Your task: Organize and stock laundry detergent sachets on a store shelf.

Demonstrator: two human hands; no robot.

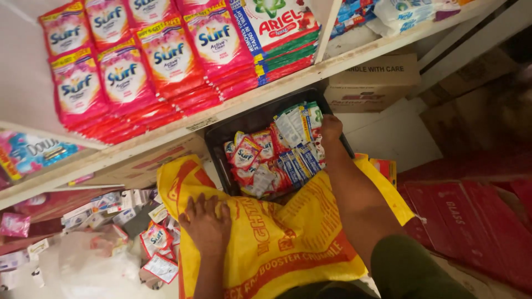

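You stand at a white shelf [166,130] stacked with pink detergent packs [138,61]; loose sachets [158,243] lie scattered on the floor at eight o'clock. Your left hand [206,224] lies flat, fingers spread, on the yellow sack [277,232], clamped on nothing; press there so the sack stays put. At twelve o'clock from it, the black crate [221,135] holds mixed sachets [271,158]. Your right hand [331,130] reaches into its far right corner; whether its fingers are closed on anything I cannot tell. Take few, lift cleanly.
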